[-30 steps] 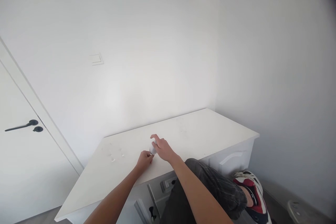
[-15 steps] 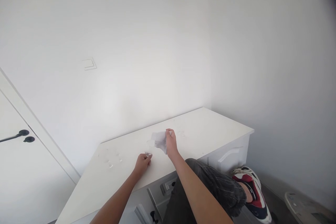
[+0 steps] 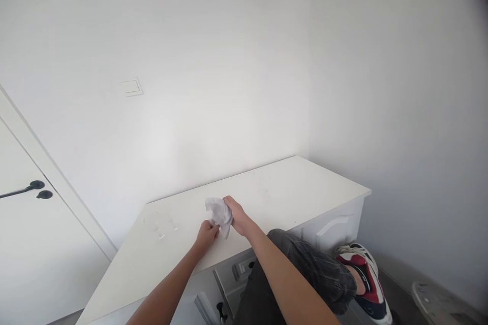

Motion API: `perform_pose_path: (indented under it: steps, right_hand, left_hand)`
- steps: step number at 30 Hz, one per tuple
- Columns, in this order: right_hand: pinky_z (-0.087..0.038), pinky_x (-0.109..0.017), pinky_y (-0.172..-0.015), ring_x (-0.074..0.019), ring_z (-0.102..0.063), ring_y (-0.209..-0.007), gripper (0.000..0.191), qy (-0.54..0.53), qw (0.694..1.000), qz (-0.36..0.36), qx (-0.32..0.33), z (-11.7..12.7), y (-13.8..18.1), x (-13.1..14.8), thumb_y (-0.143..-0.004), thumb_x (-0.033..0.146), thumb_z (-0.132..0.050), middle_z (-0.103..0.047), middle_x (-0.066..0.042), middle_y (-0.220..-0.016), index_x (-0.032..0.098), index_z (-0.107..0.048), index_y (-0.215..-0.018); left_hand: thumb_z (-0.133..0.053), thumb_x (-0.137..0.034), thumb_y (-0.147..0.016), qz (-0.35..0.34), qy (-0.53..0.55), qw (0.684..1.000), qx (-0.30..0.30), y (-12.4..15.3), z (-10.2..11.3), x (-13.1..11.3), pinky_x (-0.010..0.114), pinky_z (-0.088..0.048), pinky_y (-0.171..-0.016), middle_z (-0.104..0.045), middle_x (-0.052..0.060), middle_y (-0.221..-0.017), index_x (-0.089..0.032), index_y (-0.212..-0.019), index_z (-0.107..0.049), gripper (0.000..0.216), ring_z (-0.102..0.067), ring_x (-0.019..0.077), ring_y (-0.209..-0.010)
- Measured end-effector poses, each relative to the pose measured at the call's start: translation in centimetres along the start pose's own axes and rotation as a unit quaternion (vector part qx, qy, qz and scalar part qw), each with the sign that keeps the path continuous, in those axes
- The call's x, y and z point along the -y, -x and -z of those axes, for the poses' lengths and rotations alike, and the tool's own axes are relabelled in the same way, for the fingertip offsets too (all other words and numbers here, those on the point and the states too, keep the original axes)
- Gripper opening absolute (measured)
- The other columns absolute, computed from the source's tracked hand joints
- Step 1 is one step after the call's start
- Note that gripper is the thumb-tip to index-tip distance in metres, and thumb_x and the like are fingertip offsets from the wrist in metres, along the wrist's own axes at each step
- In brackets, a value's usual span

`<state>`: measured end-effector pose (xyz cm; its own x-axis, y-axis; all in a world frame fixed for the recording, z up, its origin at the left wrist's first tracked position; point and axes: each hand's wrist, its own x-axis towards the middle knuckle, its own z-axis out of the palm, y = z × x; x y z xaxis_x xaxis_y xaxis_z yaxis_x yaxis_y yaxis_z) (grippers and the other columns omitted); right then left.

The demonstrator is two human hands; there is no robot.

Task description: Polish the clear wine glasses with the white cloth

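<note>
My right hand (image 3: 235, 214) is closed on a crumpled white cloth (image 3: 218, 212) just above the white desk top (image 3: 290, 188). My left hand (image 3: 207, 234) rests on the desk right beside it, fingers curled in a pinch at the cloth's lower edge; what it pinches is too small to make out. A few clear, glassy little objects (image 3: 159, 223) sit on the desk to the left of my hands.
The desk stands in a room corner against white walls. A white door with a black handle (image 3: 26, 190) is at the left. My raised knee in dark trousers (image 3: 305, 269) and a red-and-white shoe (image 3: 366, 277) are at the desk's front right. A light switch (image 3: 131, 87) is on the wall.
My right hand swung right with the cloth unfurling, then came back left beside my left hand. My left hand stayed in place on the desk.
</note>
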<state>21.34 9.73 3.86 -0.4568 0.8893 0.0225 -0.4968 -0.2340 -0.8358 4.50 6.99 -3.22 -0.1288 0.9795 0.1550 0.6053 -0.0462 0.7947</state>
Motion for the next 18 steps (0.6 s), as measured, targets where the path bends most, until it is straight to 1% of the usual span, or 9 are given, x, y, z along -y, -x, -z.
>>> perform_pose_path:
  steps: [2, 3, 5, 7, 9, 11, 13, 16, 18]
  right_hand:
    - [-0.036, -0.023, -0.06, -0.0128, -0.045, -0.068, 0.027, 0.015, 1.0, -0.014, -0.001, 0.1, 0.2, 0.2, -0.077, 0.046, -0.063, -0.053, 0.002, -0.074, 0.02, -0.059, -0.084]
    - [-0.038, -0.024, -0.061, -0.0134, -0.047, -0.07, 0.028, 0.015, 1.0, -0.019, 0.013, 0.1, 0.3, 0.3, -0.077, 0.047, -0.063, -0.055, 0.001, -0.075, 0.02, -0.06, -0.084]
    - [-0.041, -0.025, -0.066, -0.0148, -0.052, -0.074, 0.032, 0.011, 0.998, -0.011, 0.066, -0.1, 0.6, 0.6, -0.079, 0.049, -0.064, -0.06, -0.001, -0.079, 0.018, -0.064, -0.085]
    - [-0.043, -0.026, -0.071, -0.0166, -0.056, -0.081, 0.035, 0.02, 0.993, 0.022, 0.117, -0.4, 0.9, 1.0, -0.08, 0.051, -0.064, -0.064, -0.004, -0.087, 0.017, -0.068, -0.089]
    - [-0.044, -0.027, -0.075, -0.0183, -0.058, -0.087, 0.038, 0.039, 0.99, 0.051, 0.126, -0.6, 1.2, 1.5, -0.082, 0.053, -0.063, -0.067, -0.005, -0.093, 0.018, -0.072, -0.094]
    - [-0.044, -0.029, -0.076, -0.0196, -0.06, -0.087, 0.042, 0.066, 0.989, 0.053, 0.118, -0.8, 1.5, 1.9, -0.082, 0.056, -0.062, -0.069, -0.006, -0.092, 0.018, -0.074, -0.095]
    - [-0.045, -0.032, -0.08, -0.0213, -0.061, -0.089, 0.047, 0.081, 0.985, 0.057, 0.139, -0.9, 1.9, 2.3, -0.084, 0.059, -0.057, -0.07, -0.007, -0.093, 0.018, -0.076, -0.094]
    - [-0.043, -0.037, -0.092, -0.0245, -0.062, -0.1, 0.058, 0.09, 0.972, 0.1, 0.192, -1.0, 2.3, 2.8, -0.09, 0.064, -0.045, -0.071, -0.01, -0.105, 0.017, -0.077, -0.086]
    - [-0.042, -0.037, -0.096, -0.0252, -0.061, -0.105, 0.059, 0.114, 0.966, 0.118, 0.198, -0.9, 2.2, 2.8, -0.091, 0.065, -0.043, -0.071, -0.01, -0.11, 0.017, -0.078, -0.083]
  left_hand:
    - [-0.052, -0.028, -0.071, -0.004, 0.001, 1.0, 0.003, 0.0, 0.0, 0.0, 0.026, -0.024, -0.047, -0.035, -0.005, -0.035, -0.021, -0.038, -0.039, 0.036, -0.034, 0.0097, -0.038]
    - [-0.053, -0.028, -0.071, -0.006, 0.003, 1.0, 0.004, 0.1, 0.0, 0.0, 0.026, -0.024, -0.047, -0.036, -0.005, -0.036, -0.021, -0.039, -0.039, 0.035, -0.034, 0.0097, -0.038]
    - [-0.052, -0.03, -0.073, -0.008, 0.012, 1.0, 0.001, 0.2, 0.0, -0.2, 0.025, -0.026, -0.048, -0.039, -0.004, -0.038, -0.021, -0.041, -0.04, 0.035, -0.035, 0.0098, -0.04]
    - [-0.051, -0.034, -0.076, -0.01, 0.023, 1.0, -0.002, 0.4, 0.0, -0.5, 0.025, -0.028, -0.049, -0.041, -0.004, -0.041, -0.021, -0.044, -0.04, 0.036, -0.037, 0.0102, -0.043]
    - [-0.051, -0.037, -0.078, -0.014, 0.029, 0.999, 0.002, 0.7, 0.0, -0.8, 0.025, -0.029, -0.05, -0.041, -0.004, -0.042, -0.022, -0.045, -0.039, 0.039, -0.037, 0.0105, -0.044]
    - [-0.053, -0.038, -0.077, -0.02, 0.032, 0.999, 0.01, 0.9, 0.1, -1.1, 0.025, -0.03, -0.051, -0.041, -0.003, -0.041, -0.022, -0.044, -0.038, 0.04, -0.038, 0.0107, -0.045]
    - [-0.055, -0.036, -0.076, -0.025, 0.038, 0.999, 0.016, 1.1, 0.1, -1.4, 0.026, -0.031, -0.051, -0.042, -0.003, -0.043, -0.022, -0.047, -0.039, 0.036, -0.038, 0.011, -0.046]
    - [-0.055, -0.034, -0.074, -0.028, 0.047, 0.998, 0.019, 1.2, 0.1, -1.6, 0.025, -0.03, -0.05, -0.041, -0.005, -0.047, -0.022, -0.056, -0.042, 0.025, -0.038, 0.0111, -0.047]
    - [-0.055, -0.032, -0.073, -0.027, 0.045, 0.998, 0.024, 1.2, 0.1, -1.6, 0.025, -0.028, -0.049, -0.039, -0.006, -0.047, -0.022, -0.058, -0.041, 0.022, -0.036, 0.0111, -0.047]
